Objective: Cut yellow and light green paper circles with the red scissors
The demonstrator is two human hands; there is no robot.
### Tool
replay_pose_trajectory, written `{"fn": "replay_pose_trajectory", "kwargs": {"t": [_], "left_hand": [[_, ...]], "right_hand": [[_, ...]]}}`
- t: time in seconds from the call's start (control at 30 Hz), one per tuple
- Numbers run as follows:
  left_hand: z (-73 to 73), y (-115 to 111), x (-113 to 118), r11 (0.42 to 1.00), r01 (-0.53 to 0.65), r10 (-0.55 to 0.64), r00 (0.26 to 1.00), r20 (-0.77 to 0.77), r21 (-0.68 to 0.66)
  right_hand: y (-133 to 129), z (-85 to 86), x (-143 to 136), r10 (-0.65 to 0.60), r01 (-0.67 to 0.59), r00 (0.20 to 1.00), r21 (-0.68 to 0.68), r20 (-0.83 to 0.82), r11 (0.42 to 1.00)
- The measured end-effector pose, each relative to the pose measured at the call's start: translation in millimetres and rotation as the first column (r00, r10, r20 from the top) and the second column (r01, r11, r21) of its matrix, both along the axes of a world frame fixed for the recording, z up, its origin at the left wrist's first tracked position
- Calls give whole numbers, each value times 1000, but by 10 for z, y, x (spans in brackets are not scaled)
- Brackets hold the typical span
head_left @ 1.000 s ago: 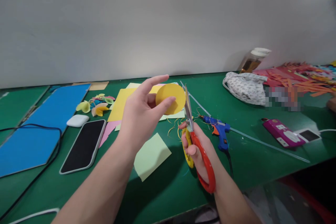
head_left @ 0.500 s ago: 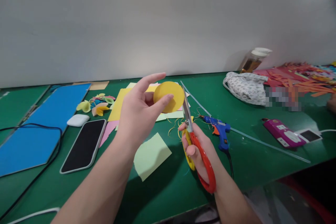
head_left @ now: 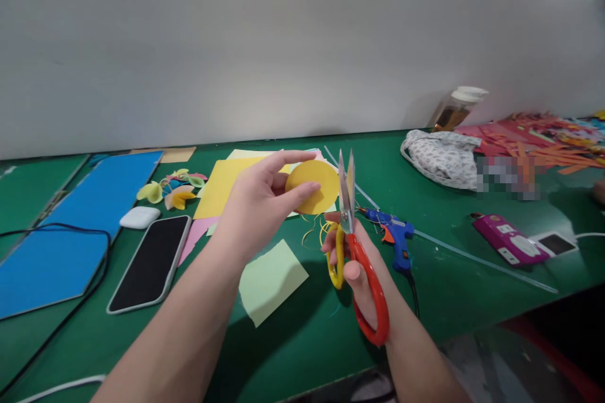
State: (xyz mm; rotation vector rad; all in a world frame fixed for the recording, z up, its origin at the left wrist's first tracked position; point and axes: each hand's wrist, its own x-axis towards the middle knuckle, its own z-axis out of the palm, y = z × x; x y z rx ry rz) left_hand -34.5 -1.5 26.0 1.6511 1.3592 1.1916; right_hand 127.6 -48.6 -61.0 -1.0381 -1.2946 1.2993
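A round disc of yellow paper [head_left: 317,192] is pinched between the thumb and fingers of my left hand [head_left: 259,201]. My right hand [head_left: 362,277] grips scissors [head_left: 348,214] with one red and one yellow handle loop. Their blades point up, slightly parted, just right of the disc's edge. Thin yellow paper trimmings [head_left: 309,233] lie on the table below the disc. A pale green sheet [head_left: 274,282] rests under and between my forearms. Behind my left hand are yellow sheets [head_left: 217,182] and other coloured paper.
On the green table [head_left: 454,302] at right lie a blue glue gun [head_left: 397,236] with a clear glue stick, a purple box [head_left: 508,239] and a patterned cloth bag [head_left: 442,158]. At left are a phone [head_left: 151,264], a white case [head_left: 140,217], paper flowers [head_left: 177,189] and a blue board [head_left: 70,233].
The scissor blades have opened somewhat and tilted more upright, away from the disc's edge. My left hand has shifted slightly right and down with the disc.
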Motion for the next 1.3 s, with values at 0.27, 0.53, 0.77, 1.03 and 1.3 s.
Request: {"fn": "replay_pose_trajectory", "kwargs": {"t": [0.27, 0.53, 0.77, 1.03, 1.3], "left_hand": [[-23, -21, 17, 1000, -5, 4, 998, 55, 16], [-69, -12, 61, 998, 10, -15, 997, 73, 64], [-92, -5, 54, 997, 27, -32, 997, 63, 72], [-63, -21, 38, 997, 5, -10, 998, 60, 73], [-92, -11, 41, 995, -38, 32, 998, 58, 97]], "right_hand": [[-17, 21, -3, -10, 12, 996, -12, 89, 1000], [11, -9, 16, 22, -21, 999, -38, 30, 999], [8, -5, -2, 14, -13, 1000, -72, 7, 997], [-2, 30, -11, 9, -8, 1000, -51, 7, 999], [-2, 46, -8, 11, -7, 999, -82, 47, 997]]}}
